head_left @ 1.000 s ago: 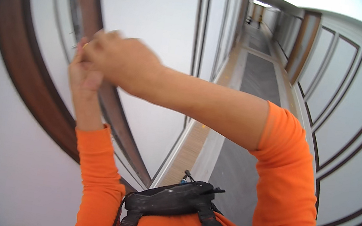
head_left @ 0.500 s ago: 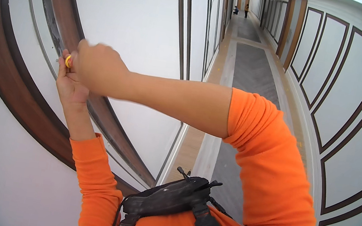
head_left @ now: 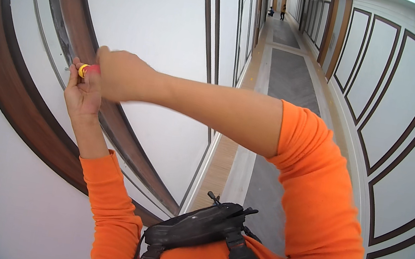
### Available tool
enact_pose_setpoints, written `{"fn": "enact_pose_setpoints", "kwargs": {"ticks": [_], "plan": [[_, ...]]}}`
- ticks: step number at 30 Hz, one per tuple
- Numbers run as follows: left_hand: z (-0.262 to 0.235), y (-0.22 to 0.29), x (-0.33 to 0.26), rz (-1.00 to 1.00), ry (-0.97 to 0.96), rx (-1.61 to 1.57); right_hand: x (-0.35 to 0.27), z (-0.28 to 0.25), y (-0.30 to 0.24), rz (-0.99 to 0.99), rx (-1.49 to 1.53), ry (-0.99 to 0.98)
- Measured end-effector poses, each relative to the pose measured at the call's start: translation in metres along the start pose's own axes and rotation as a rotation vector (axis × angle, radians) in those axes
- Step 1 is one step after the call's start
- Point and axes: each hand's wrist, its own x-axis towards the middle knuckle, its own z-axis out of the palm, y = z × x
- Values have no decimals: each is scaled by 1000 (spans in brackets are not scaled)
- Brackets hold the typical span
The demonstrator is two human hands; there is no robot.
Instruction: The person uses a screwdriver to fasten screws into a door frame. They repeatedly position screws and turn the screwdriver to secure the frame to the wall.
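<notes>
Screwdriver [head_left: 89, 68], red-yellow handle, at the dark wall trim [head_left: 78, 46]: clamped in right hand [head_left: 121, 75] fingers, left hand [head_left: 82, 96] fingers curled at its tip; best kept square to the trim, pressed steadily, turned slowly.

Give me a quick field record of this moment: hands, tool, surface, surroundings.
left hand: raised at the wall, palm toward the camera, fingers by the tool tip
right hand: closed around a red and yellow tool handle
tool tip: too small to tell
surface: dark wood moulding on a white wall panel
chest: black pouch
surroundings: long corridor
</notes>
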Motion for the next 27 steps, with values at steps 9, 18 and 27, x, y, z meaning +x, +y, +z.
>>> {"fn": "enact_pose_setpoints", "kwargs": {"ticks": [9,18,27], "plan": [[-2,0,-4,-34,-121,-76,12,-29,-28,125,-99,-269],[14,-14,-14,-70,-102,-23,0,-4,-9,-229,-419,-42],[36,-19,-20,-21,72,-164,0,4,-35,-490,-708,31]]}}
